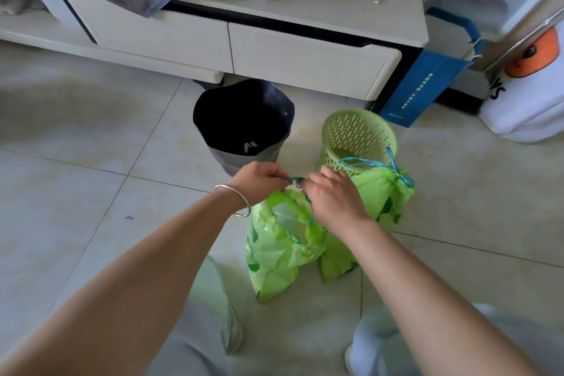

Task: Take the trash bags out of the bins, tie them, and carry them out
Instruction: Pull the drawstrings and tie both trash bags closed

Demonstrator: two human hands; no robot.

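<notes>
Green trash bag [280, 241] on floor before dark bin [244, 125], mouth gaping. Left hand [259, 178] and right hand [332, 198] both pinch blue drawstring [294, 178]. Risk: thin cord slips, knot loose, contents spill. Tied bag [381, 192] beside green basket [357, 137].

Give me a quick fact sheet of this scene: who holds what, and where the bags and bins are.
left hand: pinches the blue drawstring
right hand: pinches the same drawstring
open green bag: on the floor under both hands, mouth not yet closed
tied green bag: cinched, beside the green basket
grey bin: dark inside, no green bag visible in it
</notes>
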